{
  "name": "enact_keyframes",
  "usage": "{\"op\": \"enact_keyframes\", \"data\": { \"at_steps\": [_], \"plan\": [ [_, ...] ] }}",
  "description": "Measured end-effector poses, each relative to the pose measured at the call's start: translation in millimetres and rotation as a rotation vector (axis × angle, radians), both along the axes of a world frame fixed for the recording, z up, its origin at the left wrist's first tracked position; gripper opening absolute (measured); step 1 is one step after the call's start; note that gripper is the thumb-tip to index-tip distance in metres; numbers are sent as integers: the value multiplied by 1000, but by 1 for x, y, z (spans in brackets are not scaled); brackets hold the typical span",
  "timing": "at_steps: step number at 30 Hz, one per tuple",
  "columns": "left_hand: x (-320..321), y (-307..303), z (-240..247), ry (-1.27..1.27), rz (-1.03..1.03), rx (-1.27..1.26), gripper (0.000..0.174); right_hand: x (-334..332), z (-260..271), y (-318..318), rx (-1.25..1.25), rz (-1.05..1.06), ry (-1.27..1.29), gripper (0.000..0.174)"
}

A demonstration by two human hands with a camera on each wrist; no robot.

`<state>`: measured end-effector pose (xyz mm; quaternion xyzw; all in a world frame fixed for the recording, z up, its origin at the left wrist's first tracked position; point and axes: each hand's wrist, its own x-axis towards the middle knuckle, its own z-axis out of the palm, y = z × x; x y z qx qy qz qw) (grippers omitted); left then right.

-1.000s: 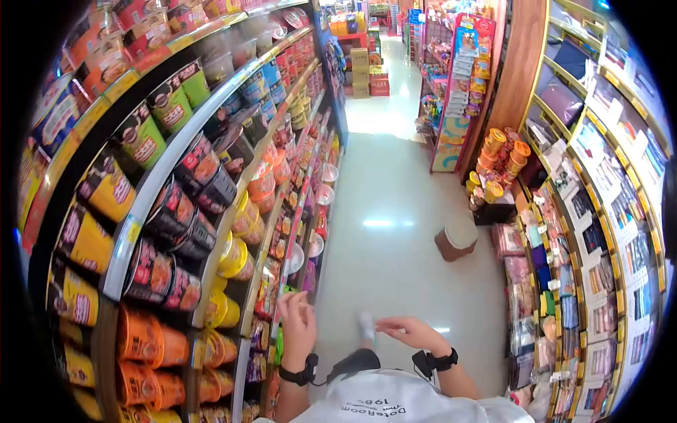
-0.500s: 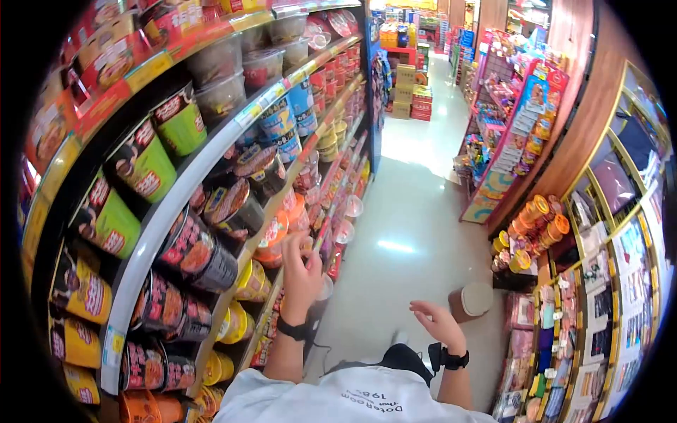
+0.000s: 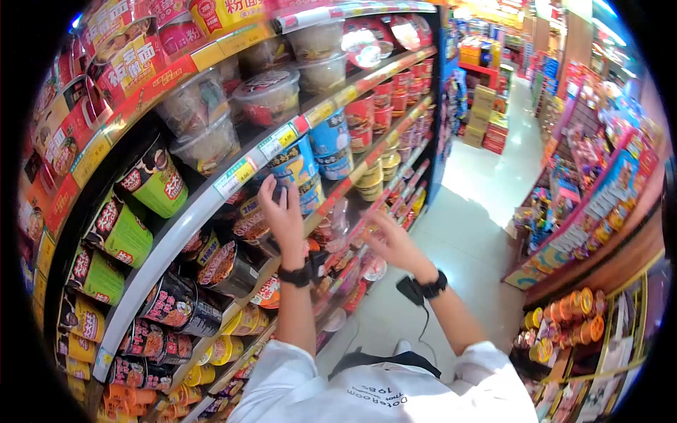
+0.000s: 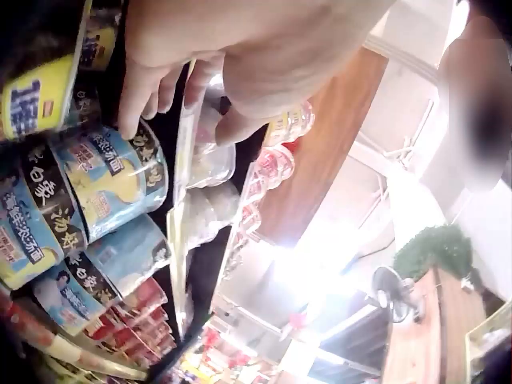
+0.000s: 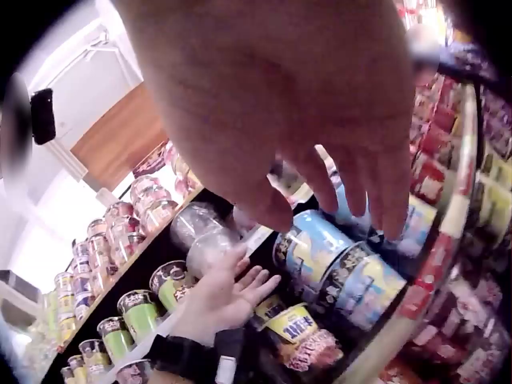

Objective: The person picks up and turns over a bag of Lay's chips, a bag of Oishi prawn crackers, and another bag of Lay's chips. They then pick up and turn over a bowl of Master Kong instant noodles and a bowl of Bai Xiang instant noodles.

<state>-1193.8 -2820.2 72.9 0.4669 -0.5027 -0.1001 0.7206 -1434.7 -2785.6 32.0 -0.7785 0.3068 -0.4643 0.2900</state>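
Observation:
Blue noodle cups (image 3: 295,168) stand in stacks on the shelf at centre left in the head view. Just in front of them is my left hand (image 3: 283,215), raised, its fingers spread and holding nothing. In the left wrist view, the fingertips of that hand (image 4: 232,64) lie beside a blue cup (image 4: 104,180); whether they touch is unclear. My right hand (image 3: 395,243) reaches toward the shelf from the right, fingers extended and empty. The right wrist view has this hand (image 5: 296,104) over the blue cups (image 5: 312,248), with a gap hard to judge.
Green cups (image 3: 121,229), black cups (image 3: 169,299) and clear-lidded bowls (image 3: 268,95) fill the shelves at left. A price rail (image 3: 233,180) runs along the shelf edge. The aisle floor (image 3: 458,211) stretches ahead, with a snack rack (image 3: 585,183) at right.
The head view has turned toward the left shelves, which now look closer. Both hands have risen toward the blue cups, and the right hand has come nearer the shelf.

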Motion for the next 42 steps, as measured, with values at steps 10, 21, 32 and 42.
{"op": "enact_keyframes", "data": {
  "at_steps": [10, 21, 32, 42],
  "plan": [
    [28, -82, -2, -204, 160, 285, 100, 127, 37, -178, -29, 80, -116, 81],
    [33, -42, -17, -48, -18, 228, 81, 121, 60, -155, 216, 270, -163, 77],
    [11, -9, -46, -363, 102, 353, 102, 26, 73, -118, 317, 492, -222, 96],
    [-112, -104, -58, -290, 153, 110, 109, -110, 82, -213, 155, 513, -173, 106]
  ]
}}
